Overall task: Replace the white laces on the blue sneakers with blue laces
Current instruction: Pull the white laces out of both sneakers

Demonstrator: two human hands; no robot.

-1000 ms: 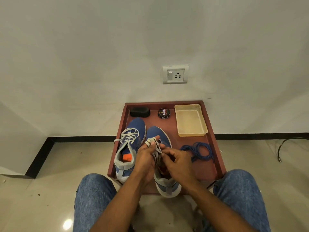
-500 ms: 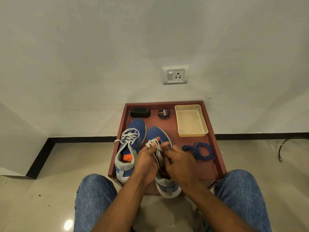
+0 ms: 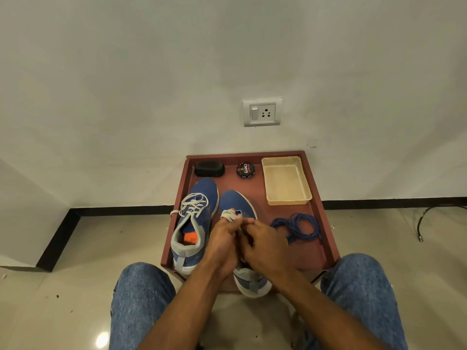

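Two blue sneakers stand on a low red-brown table (image 3: 326, 223). The left sneaker (image 3: 194, 218) keeps its white lace (image 3: 193, 204) threaded. Over the right sneaker (image 3: 236, 202) both my hands meet. My left hand (image 3: 223, 242) has the right sneaker's white lace (image 3: 228, 215) wound around its fingers. My right hand (image 3: 265, 245) pinches that same lace close to the left fingertips. The hands hide the shoe's eyelets. A coil of blue laces (image 3: 297, 227) lies on the table to the right of my right hand.
At the table's back are a black shoe brush (image 3: 209, 169), a round polish tin (image 3: 245, 170) and an empty cream plastic tray (image 3: 286, 180). My knees in jeans flank the table's near edge. A wall with a socket (image 3: 262, 112) rises behind.
My hands have drawn closer together over the right sneaker, and more white lace is wound on my left fingers. The rest has stayed put.
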